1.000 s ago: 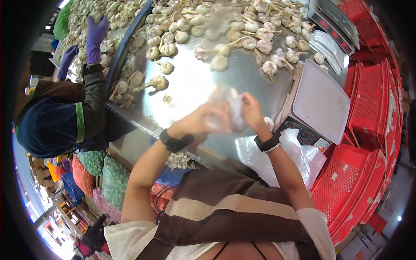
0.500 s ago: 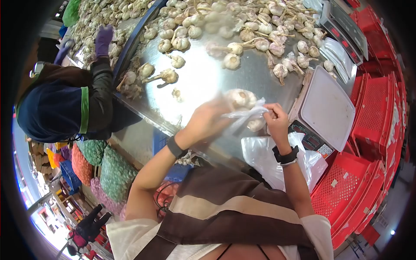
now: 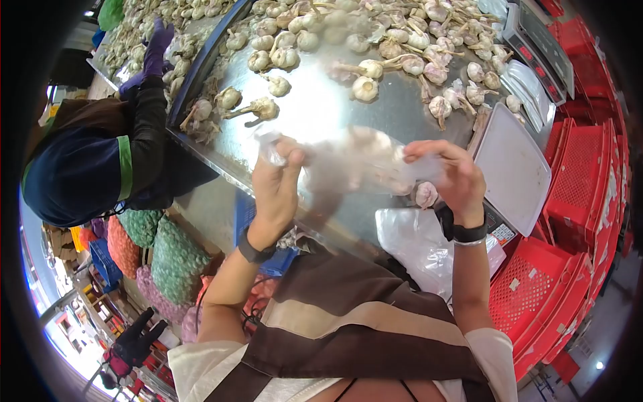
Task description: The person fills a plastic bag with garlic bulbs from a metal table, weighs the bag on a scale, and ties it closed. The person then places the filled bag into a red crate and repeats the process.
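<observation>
A clear plastic bag (image 3: pixel 355 164) with garlic bulbs inside hangs stretched between my two hands above the near edge of the steel table (image 3: pixel 315 114). My left hand (image 3: pixel 276 177) pinches the bag's left corner. My right hand (image 3: pixel 450 173) grips its right corner. The bag is blurred by motion. One loose garlic bulb (image 3: pixel 426 194) lies just under my right hand. Many more garlic bulbs (image 3: pixel 365 88) lie spread over the far part of the table.
A white weighing scale (image 3: pixel 512 167) stands right of my hands, a second scale (image 3: pixel 539 53) behind it. Red crates (image 3: pixel 576 174) are stacked at right. A pile of plastic bags (image 3: pixel 415 241) hangs at the table's front. A co-worker in purple gloves (image 3: pixel 155 50) sorts garlic at left.
My hands have drawn apart, pulling the bag wide between them. My left hand moved left and my right hand moved right. The co-worker's gloved hand shifted slightly.
</observation>
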The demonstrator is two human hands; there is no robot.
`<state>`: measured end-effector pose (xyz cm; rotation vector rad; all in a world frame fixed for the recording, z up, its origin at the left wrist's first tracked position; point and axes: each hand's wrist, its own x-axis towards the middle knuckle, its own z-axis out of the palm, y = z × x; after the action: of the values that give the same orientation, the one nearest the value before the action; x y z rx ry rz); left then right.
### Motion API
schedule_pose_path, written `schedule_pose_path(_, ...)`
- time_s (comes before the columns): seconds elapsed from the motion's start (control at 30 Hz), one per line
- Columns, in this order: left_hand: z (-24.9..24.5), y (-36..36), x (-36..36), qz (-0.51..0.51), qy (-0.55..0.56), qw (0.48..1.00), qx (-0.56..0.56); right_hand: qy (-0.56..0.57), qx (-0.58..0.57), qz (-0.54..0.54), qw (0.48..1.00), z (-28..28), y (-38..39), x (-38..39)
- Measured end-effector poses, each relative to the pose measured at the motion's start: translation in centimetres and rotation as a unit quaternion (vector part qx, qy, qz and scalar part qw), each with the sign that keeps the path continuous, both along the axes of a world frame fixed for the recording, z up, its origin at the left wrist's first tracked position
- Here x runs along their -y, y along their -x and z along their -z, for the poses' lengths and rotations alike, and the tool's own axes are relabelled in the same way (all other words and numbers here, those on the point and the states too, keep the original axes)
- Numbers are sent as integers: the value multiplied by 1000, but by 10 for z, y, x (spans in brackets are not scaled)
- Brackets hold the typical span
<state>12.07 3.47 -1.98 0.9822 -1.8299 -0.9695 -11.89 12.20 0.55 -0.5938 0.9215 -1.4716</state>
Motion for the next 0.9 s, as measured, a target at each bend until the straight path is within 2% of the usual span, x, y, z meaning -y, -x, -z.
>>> schedule_pose_path(0.07, -9, 1, -10, -40, -87, 990, -101, 88, -182, -128, 971, -4, -10, 20)
schedule_pose_path(0.1, -14, -1, -12, -40, -86, 990, -101, 89, -182, -128, 971, 3, -20, 31)
schedule_pose_path(0.17, -28, -6, -15, 14, -256, 943, -214, 113, -456, -162, 868, 29, -40, 51)
schedule_pose_path(0.2, -35, -10, -16, 44, -223, 962, -154, 114, -456, -163, 867, 46, -47, 58)
schedule_pose_path(0.23, -34, -9, -16, 43, -223, 962, -155, 126, -520, -181, 825, 63, -54, 63)
schedule_pose_path(0.27, -31, -6, -16, 65, -137, 978, -140, 137, -581, -198, 778, 68, -60, 67)
schedule_pose_path(0.3, -27, -5, -16, 85, -50, 987, -124, 139, -580, -201, 777, 70, -64, 69)
schedule_pose_path(0.37, -26, -5, -18, 87, -93, 981, -144, 53, -813, -216, 539, 69, -72, 70)
schedule_pose_path(0.4, -32, -4, -19, 59, -198, 960, -189, 55, -812, -218, 538, 75, -73, 72)
schedule_pose_path(0.43, -36, -4, -20, 31, -301, 924, -232, 41, -844, -199, 497, 86, -71, 74)
schedule_pose_path(0.47, -32, -7, -18, 44, -300, 926, -224, 27, -872, -179, 454, 95, -69, 75)
schedule_pose_path(0.5, -30, -7, -16, 43, -300, 926, -224, 27, -873, -179, 454, 102, -68, 74)
schedule_pose_path(0.57, -27, -6, -12, 43, -316, 928, -194, 47, -895, -146, 420, 111, -66, 73)
schedule_pose_path(0.67, -22, -7, -6, 43, -319, 930, -178, 71, -897, -146, 410, 113, -62, 78)
schedule_pose_path(0.77, -21, -10, 0, 50, -305, 938, -157, 83, -887, -145, 431, 115, -61, 83)
schedule_pose_path(0.9, -14, -17, 4, 57, -303, 939, -153, 149, -880, -170, 418, 113, -60, 76)
